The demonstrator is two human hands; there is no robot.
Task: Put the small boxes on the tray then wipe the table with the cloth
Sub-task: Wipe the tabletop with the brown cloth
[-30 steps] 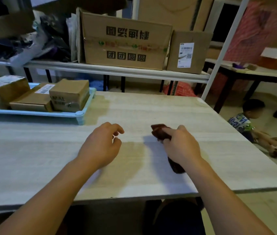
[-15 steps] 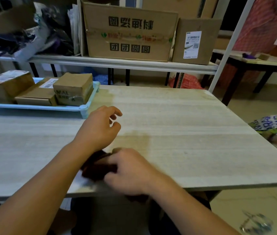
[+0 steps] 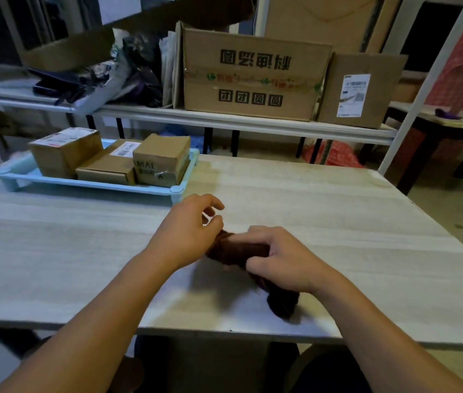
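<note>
Three small cardboard boxes lie on the light blue tray (image 3: 102, 185) at the table's far left: a labelled one (image 3: 64, 153), a flat one (image 3: 109, 167) and a cube-shaped one (image 3: 162, 160). My right hand (image 3: 280, 259) is closed on a bunched dark brown cloth (image 3: 237, 252) in the middle of the pale wooden table (image 3: 338, 222). Part of the cloth trails out under my wrist toward the near edge. My left hand (image 3: 189, 234) hovers just left of the cloth with fingers loosely curled and apart, holding nothing.
A white metal shelf (image 3: 238, 123) runs behind the table with two large cardboard boxes (image 3: 253, 75) and dark bags on it. A white slanted post (image 3: 420, 89) rises at the table's far right corner. A dark-legged table (image 3: 448, 131) stands at the right.
My right hand has carried the cloth from the near edge back up toward the table's middle. The left hand stays beside it. The camera has tilted upward.
</note>
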